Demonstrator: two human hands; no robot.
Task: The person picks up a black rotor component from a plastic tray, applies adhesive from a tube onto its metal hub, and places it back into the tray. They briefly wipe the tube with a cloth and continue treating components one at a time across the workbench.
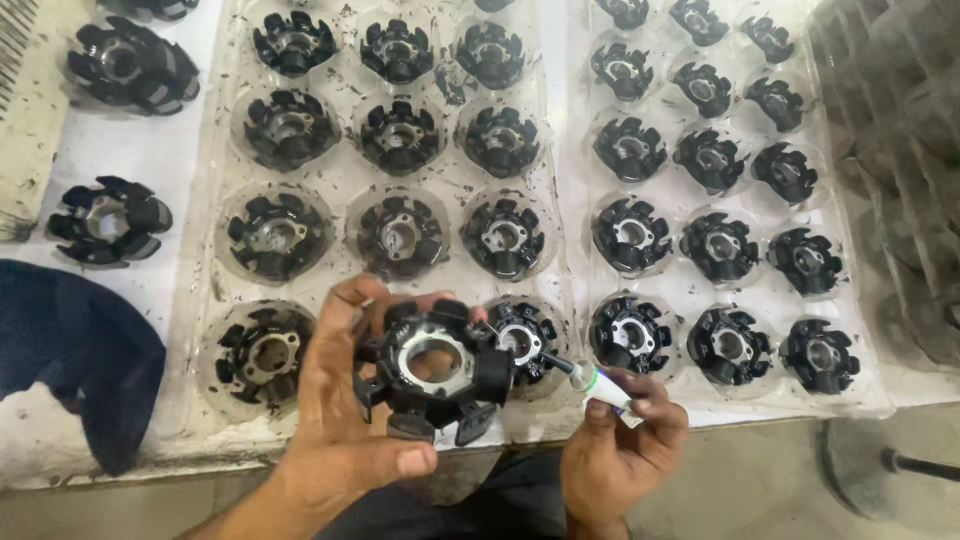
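Hands at work over the counter (140,160) edge.
Left hand (335,400) closed around a black stator core (435,365), held just below the near clear tray (215,200); right hand (620,445) pinching a small white tube (605,385), nozzle touching the core's right side.

Beyond my hands: white worktable (150,160), surface scuffed and flecked with black grime, its front edge (200,455) chipped and running just above my wrists. Below that edge, under my forearms: plain grey-brown floor (760,490), with a dark round base and rod (880,465) to the right of my hands. Light even and flat, no hard shadows; walls and windows out of view.
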